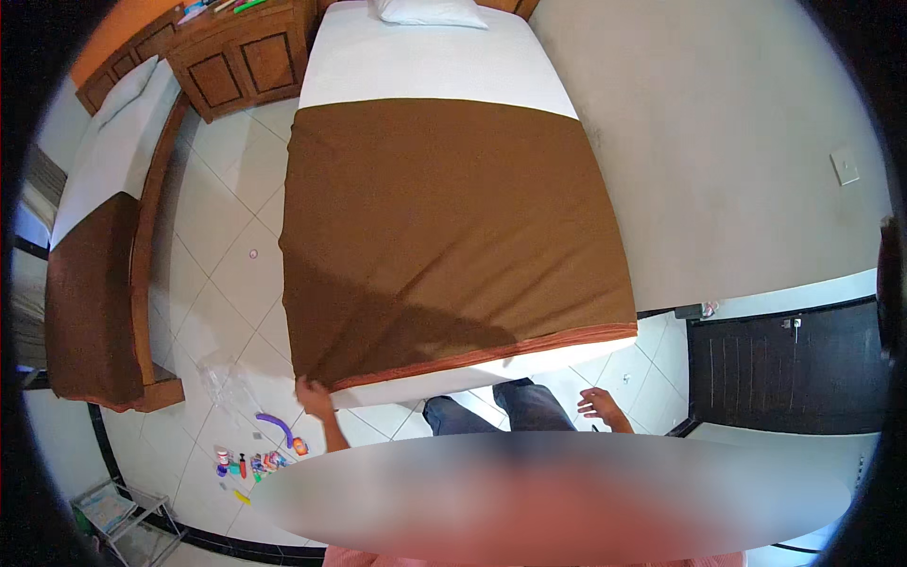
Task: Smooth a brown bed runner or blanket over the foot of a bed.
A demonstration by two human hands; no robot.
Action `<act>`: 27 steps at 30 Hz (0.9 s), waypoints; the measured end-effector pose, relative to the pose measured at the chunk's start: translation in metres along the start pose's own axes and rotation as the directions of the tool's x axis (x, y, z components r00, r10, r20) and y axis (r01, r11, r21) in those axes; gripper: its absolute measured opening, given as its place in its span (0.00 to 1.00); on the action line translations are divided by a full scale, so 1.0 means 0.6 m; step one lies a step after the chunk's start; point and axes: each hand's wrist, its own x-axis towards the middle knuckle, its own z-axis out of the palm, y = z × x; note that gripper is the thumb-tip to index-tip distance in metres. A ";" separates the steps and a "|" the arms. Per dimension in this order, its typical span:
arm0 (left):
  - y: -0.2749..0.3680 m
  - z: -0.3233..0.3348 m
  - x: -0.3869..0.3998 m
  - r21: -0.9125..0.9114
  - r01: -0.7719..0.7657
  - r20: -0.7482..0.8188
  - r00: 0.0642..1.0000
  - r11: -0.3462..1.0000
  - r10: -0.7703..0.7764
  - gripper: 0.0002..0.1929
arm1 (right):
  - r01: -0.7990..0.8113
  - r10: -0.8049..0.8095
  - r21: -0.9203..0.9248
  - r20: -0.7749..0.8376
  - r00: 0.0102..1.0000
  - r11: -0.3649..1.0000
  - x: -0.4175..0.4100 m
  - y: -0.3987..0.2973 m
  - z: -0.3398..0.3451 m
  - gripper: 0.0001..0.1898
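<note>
A brown blanket (453,212) with a reddish hem lies over the lower part of a bed with a white sheet (432,67). My left hand (315,398) grips the blanket's near left corner at the foot of the bed, its fingers curled on the cloth. Off the bed's near right corner, my right hand (601,406) hangs with its fingers apart and nothing seen in it. A strip of the white mattress side (425,383) shows below the hem. Shallow creases run across the near half of the blanket.
Left stands a second bed with a brown blanket (96,298). On the floor lie a clear plastic bag (227,383), a purple curved toy (276,425) and several small colourful things (266,464). A metal step stool (131,517) stands lower left, a dark door (786,368) right.
</note>
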 end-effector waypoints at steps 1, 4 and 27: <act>0.049 0.013 -0.020 -0.022 -0.115 0.078 0.990 0.993 0.116 0.12 | 0.003 -0.003 -0.010 0.005 1.000 1.000 0.003 0.000 0.001 0.11; 0.114 0.037 -0.080 -0.230 -0.273 0.242 0.914 0.934 0.327 0.09 | 0.023 -0.020 -0.051 0.054 0.998 0.998 0.027 -0.010 0.026 0.13; 0.413 0.310 -0.414 -0.014 1.000 0.913 0.005 -0.020 -0.407 0.10 | 0.103 -0.092 -0.065 0.160 0.983 0.993 0.145 0.018 -0.131 0.15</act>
